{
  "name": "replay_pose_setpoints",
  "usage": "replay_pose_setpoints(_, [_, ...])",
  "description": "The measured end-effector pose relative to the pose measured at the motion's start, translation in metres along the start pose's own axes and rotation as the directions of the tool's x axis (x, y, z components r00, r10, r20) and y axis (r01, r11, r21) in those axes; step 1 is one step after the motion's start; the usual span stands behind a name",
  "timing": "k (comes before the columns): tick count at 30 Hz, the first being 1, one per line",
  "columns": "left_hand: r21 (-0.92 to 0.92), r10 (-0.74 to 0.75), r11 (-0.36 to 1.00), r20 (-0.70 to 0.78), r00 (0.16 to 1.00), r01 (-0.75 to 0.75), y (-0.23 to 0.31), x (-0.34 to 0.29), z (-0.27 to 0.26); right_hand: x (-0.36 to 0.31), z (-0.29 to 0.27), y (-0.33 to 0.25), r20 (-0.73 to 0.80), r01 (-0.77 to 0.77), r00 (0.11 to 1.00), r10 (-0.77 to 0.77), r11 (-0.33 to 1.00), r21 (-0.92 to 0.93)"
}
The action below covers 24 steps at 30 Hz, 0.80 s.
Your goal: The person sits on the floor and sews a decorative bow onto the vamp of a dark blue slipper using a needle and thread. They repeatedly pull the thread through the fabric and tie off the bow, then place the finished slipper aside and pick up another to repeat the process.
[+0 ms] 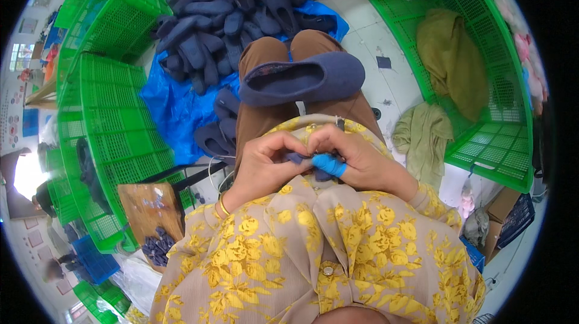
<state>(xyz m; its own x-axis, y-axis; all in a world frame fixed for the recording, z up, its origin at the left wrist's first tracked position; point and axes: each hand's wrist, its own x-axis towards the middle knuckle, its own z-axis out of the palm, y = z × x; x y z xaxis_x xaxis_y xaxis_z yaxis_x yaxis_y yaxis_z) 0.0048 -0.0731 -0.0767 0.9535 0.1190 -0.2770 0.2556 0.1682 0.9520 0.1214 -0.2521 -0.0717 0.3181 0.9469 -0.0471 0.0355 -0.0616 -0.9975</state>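
Observation:
A small navy fabric piece [295, 157] sits pinched between my two hands, close in front of my belly. My left hand [265, 164], with a yellow bangle at its wrist, is closed with thumb and forefinger pressed on this piece. Blue tape [329, 165] wraps a digit of my right hand [368, 161], whose fingers are also closed at the piece. More dark navy material [324, 175] shows just under the right hand; its shape is mostly hidden. Across my brown-trousered thighs lies one navy slipper [304, 80], opening upward, touched by neither hand.
Many navy slippers [232, 19] are heaped on a blue sheet [163, 104] beyond my knees. Green plastic baskets [111, 137] stand at left, another green basket [500, 137] at right with olive cloth [452, 59]. A wooden board [145, 203] with small navy pieces [158, 247] is near my left elbow.

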Motion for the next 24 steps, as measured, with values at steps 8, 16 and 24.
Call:
replay_pose_setpoints(8, [0.096, -0.043, 0.995, 0.023, 0.999, 0.04, 0.008, 0.0, 0.002, 0.0, 0.002, -0.005, -0.123, 0.073, 0.984, -0.131, 0.916, -0.394])
replay_pose_setpoints(16, [0.087, -0.121, 0.989, 0.026, 0.992, 0.119, 0.013, 0.011, 0.002, 0.0, -0.027, -0.028, -0.644, 0.35, 0.765, 0.022, 0.824, 0.445])
replay_pose_setpoints(24, [0.154, -0.104, 0.983, 0.0, 0.995, 0.103, 0.017, 0.038, -0.008, -0.128, -0.183, -0.035, -0.842, 0.745, 0.539, 0.035, 0.447, 0.496])
